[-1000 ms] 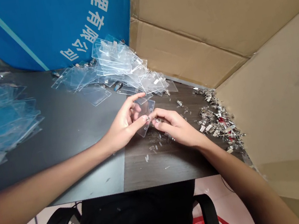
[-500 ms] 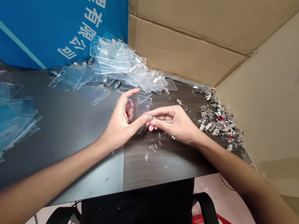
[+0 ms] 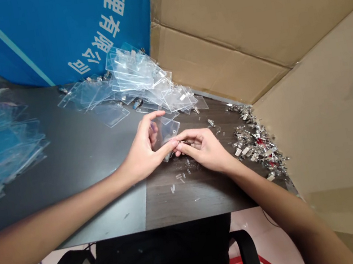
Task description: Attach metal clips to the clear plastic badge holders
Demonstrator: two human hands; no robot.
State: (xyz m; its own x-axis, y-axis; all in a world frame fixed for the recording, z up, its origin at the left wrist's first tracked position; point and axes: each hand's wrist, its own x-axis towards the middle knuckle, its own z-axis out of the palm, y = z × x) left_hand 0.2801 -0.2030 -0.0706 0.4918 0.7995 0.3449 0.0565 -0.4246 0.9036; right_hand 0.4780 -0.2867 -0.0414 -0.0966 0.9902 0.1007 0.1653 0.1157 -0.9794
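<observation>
Clear badge holder held at a tilt above the tabletop

From the holder, the left hand sits at 9 o'clock, its thumb pressed to the lower part, forefinger extended and the other fingers curled in. At 4 o'clock, the right hand has thumb and forefinger pinched together on a small metal clip; fingers hide whether clip and holder are joined.

Clear plastic bits lie at 6 o'clock, between the hands and the table's front edge. The badge holder heap, at 11 o'clock, leaves little room beyond the left fingertips. Toward 9 o'clock there is a wide grey stretch before the clear plastic sleeves. A narrower brown strip separates the right hand from the metal clip heap at 3 to 4 o'clock. Cardboard bounds 1 o'clock; a blue panel, 10 to 11.
</observation>
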